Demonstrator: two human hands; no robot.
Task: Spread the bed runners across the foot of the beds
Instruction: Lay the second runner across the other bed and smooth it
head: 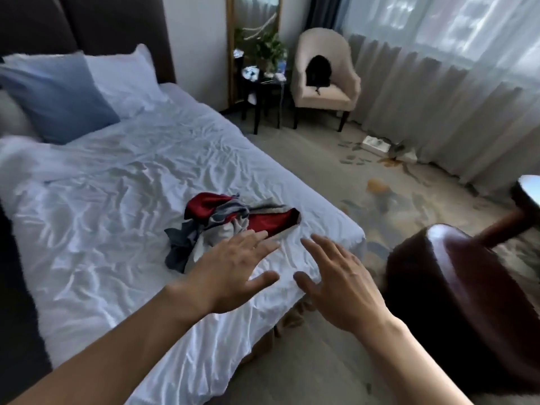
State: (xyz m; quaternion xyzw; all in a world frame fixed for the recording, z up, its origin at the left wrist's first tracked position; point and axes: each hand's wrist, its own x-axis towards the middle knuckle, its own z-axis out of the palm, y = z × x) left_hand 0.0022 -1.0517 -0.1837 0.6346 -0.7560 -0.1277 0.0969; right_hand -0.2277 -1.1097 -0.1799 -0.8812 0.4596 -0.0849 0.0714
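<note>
Two bare hands reach out over the foot of the bed, both with fingers straight and spread, neither holding anything. The left hand (233, 267) has its fingertips at the near edge of the crumpled bed runner (230, 222); whether they touch the cloth cannot be told. The right hand (339, 285) hovers just beside the left, over bare white sheet (102, 217) near the bed's corner. The runner lies bunched in a red, grey and blue heap just beyond the left fingertips. Farther beyond the hands, a blue pillow (55, 97) leans on white pillows at the headboard. To the right of the right hand stands a dark wooden stool (467, 287); well beyond it, a cream armchair (325, 80) sits by the curtains.
</note>
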